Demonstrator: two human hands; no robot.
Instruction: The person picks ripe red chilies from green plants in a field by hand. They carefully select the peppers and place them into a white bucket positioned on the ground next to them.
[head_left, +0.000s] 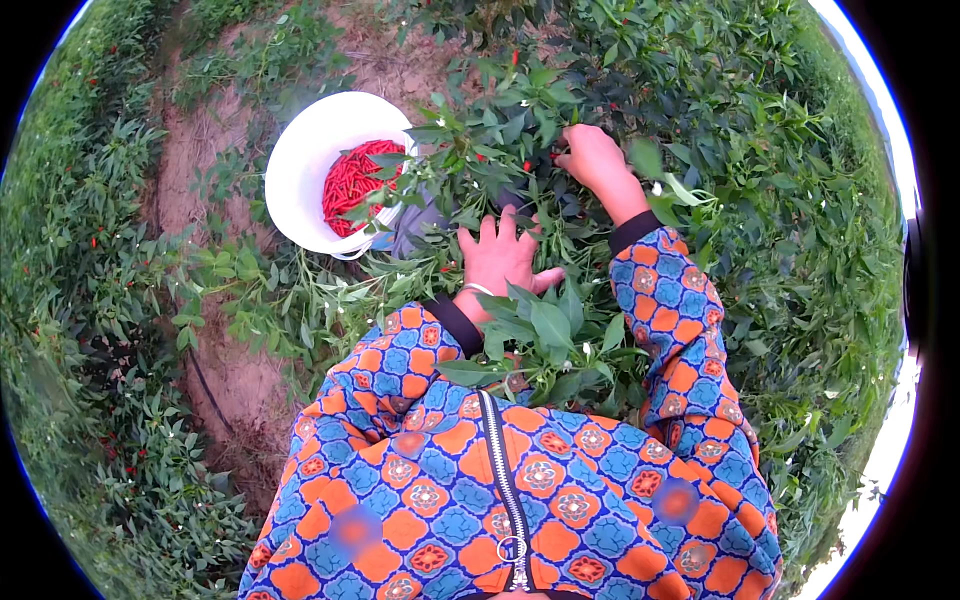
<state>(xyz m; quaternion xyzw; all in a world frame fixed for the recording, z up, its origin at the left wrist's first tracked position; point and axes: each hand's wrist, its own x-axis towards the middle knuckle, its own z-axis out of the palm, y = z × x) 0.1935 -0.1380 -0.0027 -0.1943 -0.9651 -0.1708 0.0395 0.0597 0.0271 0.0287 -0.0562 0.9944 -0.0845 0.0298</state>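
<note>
My left hand lies with fingers spread over the chili pepper plants, palm down among the leaves, and holds nothing that I can see. A light bangle circles that wrist. Farther out, my right hand reaches into the foliage with its fingers bent. Bits of red show by its fingertips, but the leaves hide whether it grips a pepper. A red chili pepper hangs just left of it. A white plastic bucket stands tilted to the left of my hands, with many picked red chilies inside.
Leafy branches overlap the bucket's right rim. A strip of bare soil runs along the left, with a thin dark hose on it. Another row of pepper plants grows beyond. Dense plants fill the right side.
</note>
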